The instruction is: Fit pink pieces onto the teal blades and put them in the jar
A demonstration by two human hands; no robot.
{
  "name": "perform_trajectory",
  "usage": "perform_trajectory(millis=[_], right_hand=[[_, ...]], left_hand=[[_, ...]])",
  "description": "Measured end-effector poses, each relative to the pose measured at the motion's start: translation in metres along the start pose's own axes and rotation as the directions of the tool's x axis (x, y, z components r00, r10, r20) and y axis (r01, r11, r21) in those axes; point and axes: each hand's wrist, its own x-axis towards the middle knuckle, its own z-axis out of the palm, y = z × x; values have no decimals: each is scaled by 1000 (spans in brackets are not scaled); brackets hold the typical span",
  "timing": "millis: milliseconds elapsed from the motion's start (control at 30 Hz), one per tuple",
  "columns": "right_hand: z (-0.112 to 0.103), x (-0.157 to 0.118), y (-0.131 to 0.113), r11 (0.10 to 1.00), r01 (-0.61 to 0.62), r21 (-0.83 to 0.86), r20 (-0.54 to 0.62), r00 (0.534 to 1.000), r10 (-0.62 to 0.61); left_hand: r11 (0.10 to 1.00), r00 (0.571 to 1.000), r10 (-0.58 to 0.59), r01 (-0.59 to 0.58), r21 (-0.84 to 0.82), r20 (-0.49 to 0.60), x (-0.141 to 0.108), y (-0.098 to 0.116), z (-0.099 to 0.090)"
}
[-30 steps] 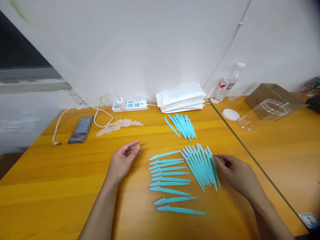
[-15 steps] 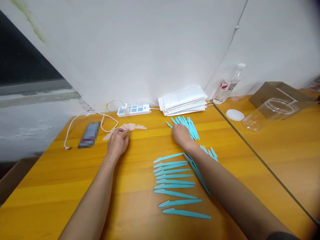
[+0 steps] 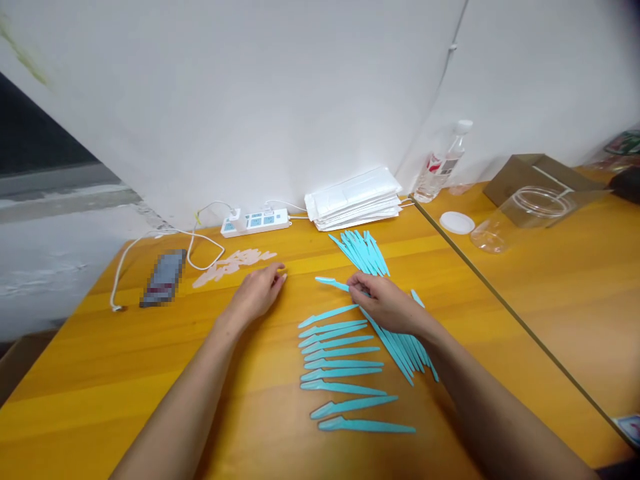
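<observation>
A turquoise eyebrow razor (image 3: 331, 283) is pinched in my right hand (image 3: 383, 301), its head pointing left. My left hand (image 3: 259, 291) hovers over the wood to its left, thumb and forefinger a little apart, with nothing seen in it. Behind my left hand lies a loose heap of pale pink flat pieces (image 3: 233, 265). Several razors (image 3: 345, 387) form a column in front of me, heads to the left. Beyond my right hand is a bunch of more razors (image 3: 367, 251). Another slanting group (image 3: 400, 350) is partly hidden by my right hand and forearm.
Along the wall stand a power strip (image 3: 255, 222), a stack of white packets (image 3: 355, 200) and a water bottle (image 3: 441, 167). A phone (image 3: 164, 277) and a white cable lie left. Right of the table seam are a white lid (image 3: 457, 223), a clear jar (image 3: 520, 217) and a cardboard box (image 3: 525, 175).
My right hand has come back from the far bunch, bringing one razor toward the column. My left hand has shifted right, away from the pink pieces. The view has turned slightly right.
</observation>
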Motion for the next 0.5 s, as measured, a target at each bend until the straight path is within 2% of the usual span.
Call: perform_trajectory(millis=[67,100,167,233,267,300,367,500], right_hand=[[3,-6,1,1000,1,22,16,1000,-1],[6,-8,0,999,4,35,27,1000,-5],[10,-11,-2,998,22,54,52,998,-25],[13,-13,-5,997,41,61,85,995,-46],[14,-14,-6,997,47,66,104,993,-54],[14,-15,-8,996,50,72,118,991,-58],[14,-17,-10,996,48,79,126,990,-58],[13,-19,-10,997,33,71,116,992,-41]], left_hand=[[950,995,-99,98,-297,11,-23,10,1],[860,984,-173,166,-483,30,-35,15,3],[566,942,-322,272,-778,94,-57,27,7],[326,895,-425,294,-899,139,-73,37,13],[246,876,-459,285,-926,148,-78,42,16],[196,865,-479,273,-942,151,-82,46,19],[161,856,-500,242,-957,132,-86,52,25],[207,853,-516,220,-953,85,-85,57,31]])
